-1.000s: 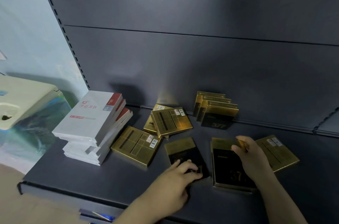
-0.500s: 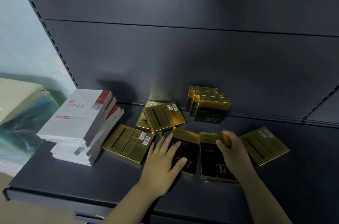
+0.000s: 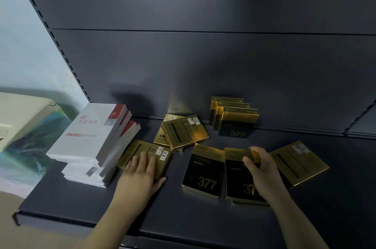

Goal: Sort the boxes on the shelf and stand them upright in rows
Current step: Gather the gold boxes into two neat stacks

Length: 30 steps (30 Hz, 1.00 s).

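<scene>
The left hand (image 3: 140, 175) has left the black-faced 377 box (image 3: 203, 173) it was pressing half a second ago and now lies flat, fingers straight, on the gold box (image 3: 146, 157) nearer the shelf's left end. That 377 box, uncovered, lies just beside the second 377 box (image 3: 240, 179), where the right hand (image 3: 262, 171) has shifted a little along the top edge.

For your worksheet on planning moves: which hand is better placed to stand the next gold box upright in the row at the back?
The right hand: it already grips a box just before the upright row.
</scene>
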### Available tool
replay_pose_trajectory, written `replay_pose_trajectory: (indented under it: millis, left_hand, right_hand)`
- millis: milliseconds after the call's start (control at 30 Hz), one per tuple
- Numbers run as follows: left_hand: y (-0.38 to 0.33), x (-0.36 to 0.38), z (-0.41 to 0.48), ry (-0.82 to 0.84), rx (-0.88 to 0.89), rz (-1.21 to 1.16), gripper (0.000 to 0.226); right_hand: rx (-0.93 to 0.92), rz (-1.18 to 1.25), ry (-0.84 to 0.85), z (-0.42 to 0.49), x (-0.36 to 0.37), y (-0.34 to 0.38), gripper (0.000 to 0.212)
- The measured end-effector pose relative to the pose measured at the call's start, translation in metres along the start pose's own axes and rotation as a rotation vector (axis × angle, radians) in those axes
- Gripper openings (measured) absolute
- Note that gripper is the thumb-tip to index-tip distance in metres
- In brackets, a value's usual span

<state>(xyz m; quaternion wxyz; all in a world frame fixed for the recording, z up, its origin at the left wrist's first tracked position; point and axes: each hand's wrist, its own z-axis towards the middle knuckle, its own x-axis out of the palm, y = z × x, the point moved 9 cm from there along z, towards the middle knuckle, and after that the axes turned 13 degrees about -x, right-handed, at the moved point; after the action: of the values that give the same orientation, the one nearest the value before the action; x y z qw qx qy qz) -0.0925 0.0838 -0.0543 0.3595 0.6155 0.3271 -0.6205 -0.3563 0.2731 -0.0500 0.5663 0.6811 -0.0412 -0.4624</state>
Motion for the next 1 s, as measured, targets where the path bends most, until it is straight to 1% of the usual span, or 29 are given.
replay_pose_trajectory:
  millis: [67,133,167,200,233,300,333,367,433,467,500,567,600,633,667,733,800,867,900,933,1000]
  left_hand:
    - [-0.013,-0.015,0.0,-0.104,0.113,0.034,0.074]
    - [-0.01,-0.046,-0.001,-0.264,0.147,-0.049,0.055]
    - [-0.004,-0.066,0.0,-0.333,0.126,-0.153,0.047]
    - [0.009,-0.086,0.0,-0.412,0.062,-0.285,0.039]
    - [0.028,-0.099,0.002,-0.447,-0.052,-0.453,0.031]
    - [0.064,-0.1,0.008,-0.373,-0.35,-0.855,0.021]
    - [0.074,-0.094,0.009,-0.329,-0.462,-1.026,0.018]
    - [0.078,-0.09,0.008,-0.317,-0.535,-1.142,0.018]
    - [0.072,-0.083,0.003,-0.28,-0.589,-1.353,0.017]
    - [0.064,-0.077,0.002,-0.229,-0.59,-1.486,0.017]
    - [0.053,-0.071,0.002,-0.16,-0.578,-1.612,0.016]
    - [0.032,-0.062,0.0,-0.04,-0.523,-1.811,0.01]
    - [0.024,-0.063,-0.001,-0.016,-0.486,-1.829,0.008]
    - [0.019,-0.065,-0.001,-0.014,-0.454,-1.819,0.008]
    - [0.016,-0.065,-0.002,-0.02,-0.441,-1.824,0.008]
    - [0.011,-0.062,-0.007,0.019,-0.45,-1.929,0.015]
    - [-0.006,-0.053,-0.014,0.161,-0.429,-2.027,0.035]
    - [-0.028,-0.043,-0.027,0.319,-0.376,-1.99,0.052]
    - [-0.037,-0.038,-0.034,0.368,-0.354,-1.939,0.055]
    - [-0.041,-0.034,-0.039,0.394,-0.352,-1.888,0.051]
    - [-0.038,-0.024,-0.042,0.417,-0.387,-1.828,0.031]
  right_hand:
    - [-0.004,-0.001,0.004,0.0,0.0,0.0,0.039]
    - [-0.008,-0.004,0.003,0.0,0.0,0.001,0.039]
    - [-0.009,-0.01,0.005,0.0,0.0,0.002,0.04]
    - [-0.009,-0.02,0.01,-0.001,0.0,0.004,0.041]
    - [-0.005,-0.032,0.017,-0.002,0.0,0.005,0.043]
    - [0.001,-0.103,0.025,-0.003,-0.003,0.01,0.046]
    - [-0.014,-0.168,0.01,-0.005,-0.007,0.016,0.048]
    - [-0.054,-0.228,-0.019,-0.006,-0.013,0.026,0.048]
    - [-0.179,-0.248,-0.067,-0.009,-0.021,0.058,0.045]
    - [-0.211,-0.183,-0.046,-0.011,-0.02,0.072,0.042]
    - [-0.2,-0.057,0.017,-0.013,-0.014,0.084,0.038]
    - [-0.078,0.281,0.255,-0.022,0.019,0.099,0.032]
    - [-0.031,0.438,0.35,-0.028,0.035,0.105,0.033]
    - [0.006,0.565,0.395,-0.033,0.046,0.11,0.034]
    - [0.035,0.665,0.4,-0.037,0.053,0.113,0.036]
    - [0.07,0.774,0.365,-0.039,0.061,0.115,0.044]
    - [0.063,0.789,0.318,-0.036,0.063,0.115,0.049]
    - [0.028,0.73,0.247,-0.025,0.057,0.112,0.037]
    - [0.019,0.688,0.217,-0.019,0.052,0.11,0.029]
    - [0.015,0.647,0.199,-0.011,0.047,0.106,0.022]
    - [0.043,0.594,0.178,0.004,0.039,0.097,0.018]
